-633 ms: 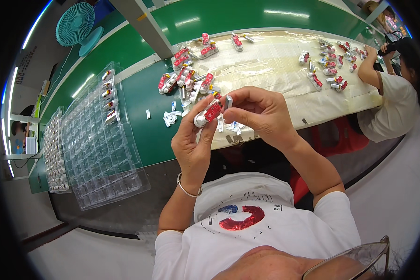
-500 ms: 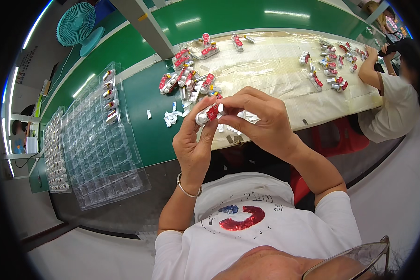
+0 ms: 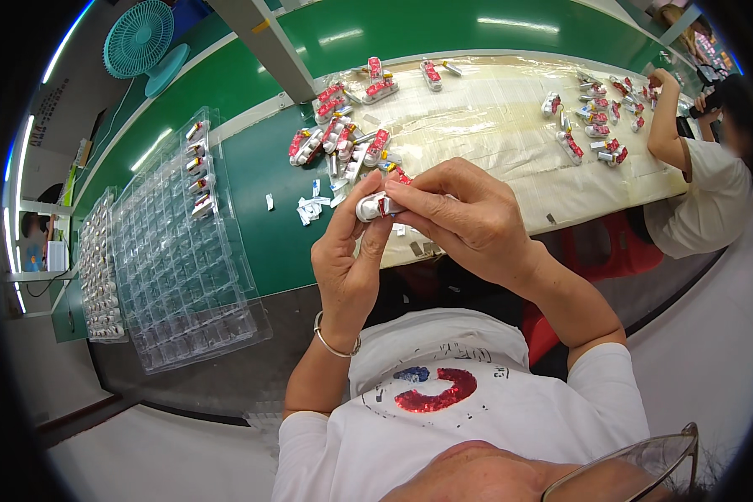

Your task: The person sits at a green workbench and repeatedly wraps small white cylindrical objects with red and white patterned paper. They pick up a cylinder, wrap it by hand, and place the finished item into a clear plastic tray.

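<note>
A small white rounded piece with a red label is held up in front of me, above the table's near edge. My left hand grips it between thumb and fingers at its left end. My right hand pinches its right end, and the fingers cover much of the red label. Just beyond my hands lies a heap of similar white-and-red pieces, some with silvery tubes among them. Several small white slips are scattered left of my hands on the green tabletop.
Clear compartment trays lie at the left, with several pieces along one column. A filled tray is beyond them. A turquoise fan and a metal post stand at the back. At the right a person works beside more pieces.
My right fingers have closed in over the piece's right end, covering more of its red label. The piece has turned slightly in my left hand. The person at the right has raised an arm.
</note>
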Demonstrator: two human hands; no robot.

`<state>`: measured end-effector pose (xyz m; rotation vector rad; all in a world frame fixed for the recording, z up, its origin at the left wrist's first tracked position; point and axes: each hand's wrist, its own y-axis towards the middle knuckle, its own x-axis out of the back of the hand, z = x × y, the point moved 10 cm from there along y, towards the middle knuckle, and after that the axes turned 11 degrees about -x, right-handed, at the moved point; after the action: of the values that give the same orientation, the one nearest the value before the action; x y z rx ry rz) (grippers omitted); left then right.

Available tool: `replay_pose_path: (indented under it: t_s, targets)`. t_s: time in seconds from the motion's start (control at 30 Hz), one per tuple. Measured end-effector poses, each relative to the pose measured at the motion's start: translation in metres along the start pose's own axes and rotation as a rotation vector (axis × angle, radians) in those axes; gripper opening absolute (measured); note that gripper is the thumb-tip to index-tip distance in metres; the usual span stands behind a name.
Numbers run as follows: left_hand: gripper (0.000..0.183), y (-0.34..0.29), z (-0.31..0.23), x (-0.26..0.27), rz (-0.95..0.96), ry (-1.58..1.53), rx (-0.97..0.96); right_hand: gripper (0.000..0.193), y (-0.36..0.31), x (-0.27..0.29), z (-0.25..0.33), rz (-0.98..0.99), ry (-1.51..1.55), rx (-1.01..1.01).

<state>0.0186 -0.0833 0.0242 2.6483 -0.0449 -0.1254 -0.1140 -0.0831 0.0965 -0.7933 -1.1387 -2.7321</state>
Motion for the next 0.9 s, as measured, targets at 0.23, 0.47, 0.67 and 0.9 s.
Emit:
replay_pose_path:
  t_s: [0.23,0.47,0.67,0.9]
  targets:
    - [0.038,0.001,-0.005,0.001,0.018,0.001,-0.023,0.031,-0.001,-0.001,0.007,0.003,-0.067,0.049]
    - [0.037,-0.001,-0.005,0.003,0.003,-0.037,-0.018,0.035,-0.005,-0.004,0.009,0.018,-0.145,0.072]
    - [0.037,-0.002,-0.006,0.0,0.0,-0.099,0.017,0.037,-0.005,-0.003,0.015,-0.009,-0.195,0.146]
    - [0.039,-0.002,-0.007,-0.003,-0.015,-0.107,0.018,0.043,-0.009,-0.005,0.01,-0.047,-0.193,0.113]
